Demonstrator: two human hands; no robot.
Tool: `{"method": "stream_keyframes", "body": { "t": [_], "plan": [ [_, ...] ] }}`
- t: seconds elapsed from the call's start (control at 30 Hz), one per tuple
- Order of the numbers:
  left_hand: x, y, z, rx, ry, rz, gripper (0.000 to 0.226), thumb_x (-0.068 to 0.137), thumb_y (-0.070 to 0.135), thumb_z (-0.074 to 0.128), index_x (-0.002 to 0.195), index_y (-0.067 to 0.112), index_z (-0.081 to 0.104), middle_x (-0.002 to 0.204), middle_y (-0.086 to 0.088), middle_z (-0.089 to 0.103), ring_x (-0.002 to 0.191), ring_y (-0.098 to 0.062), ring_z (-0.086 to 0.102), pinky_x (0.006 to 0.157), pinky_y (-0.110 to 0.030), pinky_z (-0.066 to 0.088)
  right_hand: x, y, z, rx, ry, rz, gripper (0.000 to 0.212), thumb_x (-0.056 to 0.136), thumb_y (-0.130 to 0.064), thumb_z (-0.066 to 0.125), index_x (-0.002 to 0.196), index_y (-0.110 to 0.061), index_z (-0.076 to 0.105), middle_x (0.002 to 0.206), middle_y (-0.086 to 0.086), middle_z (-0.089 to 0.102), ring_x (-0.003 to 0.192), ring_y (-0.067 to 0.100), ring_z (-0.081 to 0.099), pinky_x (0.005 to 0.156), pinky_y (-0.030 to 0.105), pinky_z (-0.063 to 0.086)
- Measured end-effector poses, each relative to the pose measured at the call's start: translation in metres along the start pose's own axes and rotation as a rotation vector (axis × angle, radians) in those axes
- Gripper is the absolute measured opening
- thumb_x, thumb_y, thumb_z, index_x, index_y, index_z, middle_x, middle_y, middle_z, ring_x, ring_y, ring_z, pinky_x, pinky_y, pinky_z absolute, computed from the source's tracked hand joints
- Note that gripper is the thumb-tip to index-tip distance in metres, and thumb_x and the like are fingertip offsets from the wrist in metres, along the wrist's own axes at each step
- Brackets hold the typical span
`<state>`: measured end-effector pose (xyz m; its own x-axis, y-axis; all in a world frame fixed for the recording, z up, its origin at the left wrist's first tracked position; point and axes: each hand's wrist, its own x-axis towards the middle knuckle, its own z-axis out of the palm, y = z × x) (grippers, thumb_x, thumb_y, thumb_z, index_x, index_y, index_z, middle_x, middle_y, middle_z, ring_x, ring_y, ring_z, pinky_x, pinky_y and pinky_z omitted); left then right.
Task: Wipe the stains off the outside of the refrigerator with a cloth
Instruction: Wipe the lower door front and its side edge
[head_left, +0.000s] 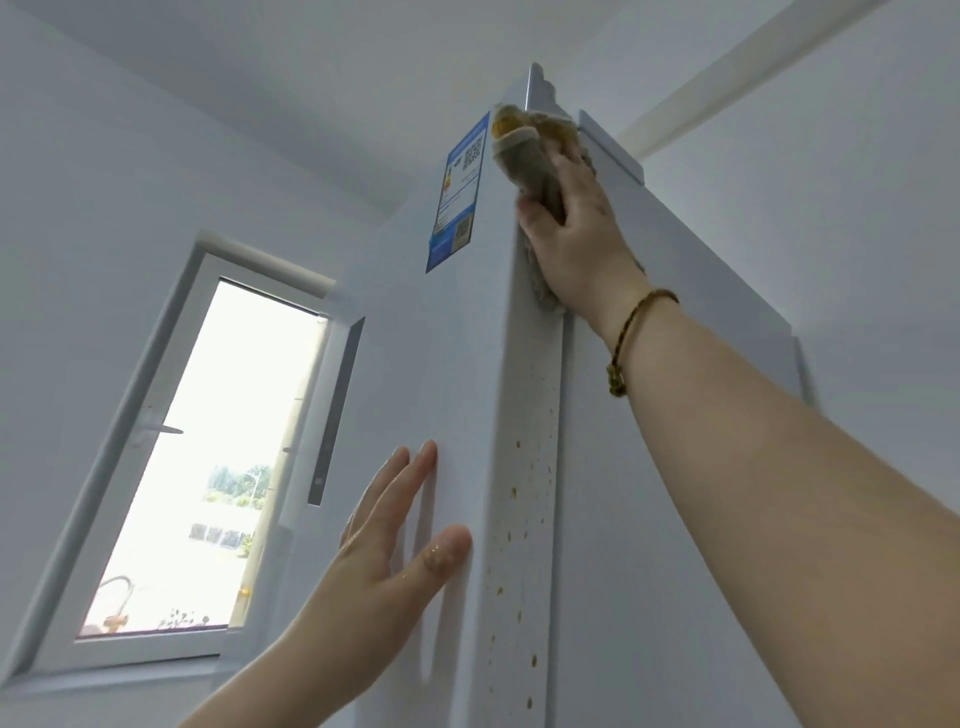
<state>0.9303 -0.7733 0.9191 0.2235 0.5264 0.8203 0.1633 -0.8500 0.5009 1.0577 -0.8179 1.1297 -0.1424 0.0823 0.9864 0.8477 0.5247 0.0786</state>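
While the right hand reaches high, its fingers and thumb close around a bunched grey-brown cloth and press it against the narrow side edge of the fridge, just below the top corner. The cloth has a yellow smear at its upper end. A braided bracelet circles that wrist. The left hand holds nothing: its fingers are straight and slightly spread, flat on the door front lower down, seemingly to steady the person.

Stains (small yellow-brown spots) scatter in a line down the same narrow edge, well below the cloth and not yet wiped. To do this stroke well, the hand would likely draw the cloth straight down the strip with firm, even pressure, turning a clean fold outward so the yellow smear is not spread back on.

A blue-bordered label sits on the door front just beside the cloth; a damp wipe straying left could soil or lift it. A seam runs along the strip's right side, where dirt might lodge. A bright window lies to the left, well apart from the fridge.
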Motion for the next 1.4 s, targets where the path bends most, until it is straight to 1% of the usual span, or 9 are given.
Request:
{"method": "stream_keyframes", "body": {
  "t": [0.13,0.27,0.43,0.57,0.7,0.87,1.0,1.23,1.4],
  "plan": [
    [0.002,-0.003,0.003,0.008,0.002,0.027,0.079,0.034,0.090,0.036,0.107,0.074,0.009,0.111,0.059,-0.002,0.104,0.037,0.001,0.099,-0.018,0.013,-0.079,-0.002,0.010,0.035,0.004,-0.139,0.057,0.090,-0.034,0.038,0.143,-0.021,0.024,0.153,0.000,0.017,0.143,0.017,0.008,0.118,0.041,0.007],
    [0.003,-0.002,0.004,-0.012,-0.023,0.012,0.049,0.070,0.077,0.039,0.107,0.069,0.007,0.111,0.053,-0.003,0.119,0.017,0.006,0.109,-0.028,0.014,-0.129,0.006,0.016,0.090,-0.085,-0.184,0.052,0.085,-0.040,0.036,0.134,-0.033,0.021,0.146,-0.013,0.015,0.142,0.011,0.007,0.119,0.041,0.008],
    [0.004,-0.005,0.003,-0.012,-0.031,0.023,0.050,0.074,0.069,0.039,0.109,0.068,0.004,0.120,0.048,-0.002,0.123,0.009,0.006,0.112,-0.035,0.015,-0.081,0.007,0.009,0.076,-0.020,-0.102,0.057,0.087,-0.030,0.040,0.140,-0.012,0.031,0.151,0.008,0.023,0.142,0.023,0.015,0.118,0.040,0.011],
    [0.001,-0.006,0.000,0.003,-0.045,0.043,0.058,0.065,0.078,0.042,0.110,0.070,0.005,0.118,0.052,-0.003,0.124,0.010,0.008,0.108,-0.029,0.018,-0.072,0.003,0.009,0.105,0.005,-0.021,0.059,0.086,-0.029,0.038,0.141,-0.011,0.031,0.152,0.011,0.021,0.143,0.023,0.011,0.118,0.040,0.009],
    [-0.018,-0.020,-0.006,0.032,-0.051,0.013,0.087,0.029,0.098,0.033,0.110,0.073,0.012,0.116,0.058,-0.004,0.120,0.018,0.011,0.100,-0.019,0.019,-0.131,0.011,0.011,0.071,0.007,-0.114,0.055,0.090,-0.033,0.040,0.140,-0.015,0.026,0.150,0.004,0.022,0.139,0.010,0.012,0.117,0.038,0.010],
    [-0.050,-0.039,0.000,0.055,-0.106,-0.079,0.098,0.023,0.100,0.031,0.114,0.068,0.012,0.119,0.054,-0.005,0.124,0.011,0.016,0.106,-0.027,0.024,-0.204,0.022,0.012,0.089,-0.126,-0.099,0.056,0.086,-0.030,0.040,0.138,-0.023,0.019,0.147,-0.012,0.016,0.140,0.006,0.009,0.116,0.028,0.007],
    [-0.054,-0.042,0.004,0.043,-0.134,-0.090,0.098,0.026,0.100,0.031,0.116,0.067,0.008,0.122,0.052,-0.004,0.126,0.010,0.014,0.109,-0.030,0.024,-0.172,0.018,0.002,0.163,-0.128,-0.069,0.051,0.086,-0.021,0.048,0.132,-0.026,0.026,0.141,-0.015,0.019,0.136,0.002,0.014,0.114,0.018,0.009],
    [-0.057,-0.046,0.004,0.039,-0.144,-0.077,0.098,0.028,0.100,0.028,0.117,0.066,0.004,0.125,0.050,-0.005,0.131,0.008,0.012,0.111,-0.032,0.023,-0.163,0.003,0.018,0.151,0.010,-0.013,0.051,0.089,-0.032,0.042,0.136,-0.024,0.023,0.142,-0.010,0.018,0.138,0.006,0.012,0.117,0.048,0.011],
    [-0.057,-0.049,0.005,0.026,-0.140,-0.070,0.094,0.030,0.100,0.029,0.115,0.068,0.008,0.123,0.051,-0.006,0.135,0.006,0.009,0.113,-0.035,0.022,-0.237,0.002,0.032,0.105,-0.072,-0.082,0.054,0.093,-0.044,0.034,0.141,-0.023,0.022,0.151,-0.008,0.017,0.144,0.012,0.007,0.116,0.046,0.010]
  ]
}}
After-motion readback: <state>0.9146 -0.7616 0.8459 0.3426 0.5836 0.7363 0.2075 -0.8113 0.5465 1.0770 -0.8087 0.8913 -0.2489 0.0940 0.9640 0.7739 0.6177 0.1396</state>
